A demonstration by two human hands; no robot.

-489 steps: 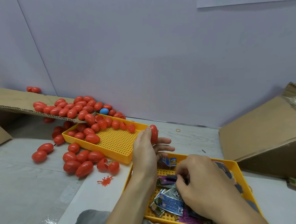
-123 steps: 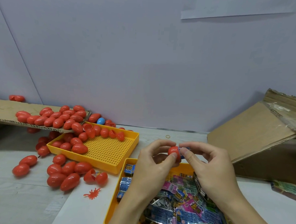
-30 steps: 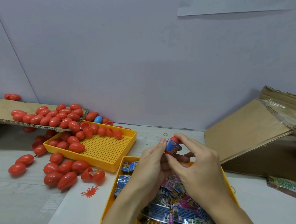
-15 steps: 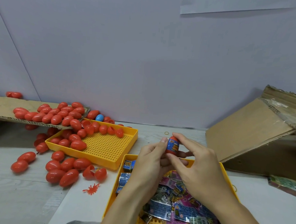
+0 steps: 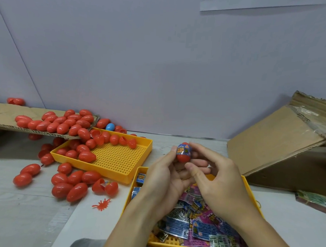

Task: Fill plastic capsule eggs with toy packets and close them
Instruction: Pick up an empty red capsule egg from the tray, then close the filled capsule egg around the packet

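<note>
My left hand pinches a red capsule egg upright above the near yellow tray. A blue toy packet sticks out across the egg's upper part, between its halves. My right hand curls its fingers round the top of the egg and the packet, thumb just below. The near tray holds several blue, pink and silver toy packets. Several red eggs lie on the table at the left.
A far yellow tray holds several red eggs and open halves along its back. More eggs and one blue egg lie on a cardboard flap at the left. A tilted cardboard box stands at the right. A red toy bug lies near.
The egg with the blue packet has stayed in both hands at about the same height. My right thumb has dropped a little below the egg; the packet still pokes out.
</note>
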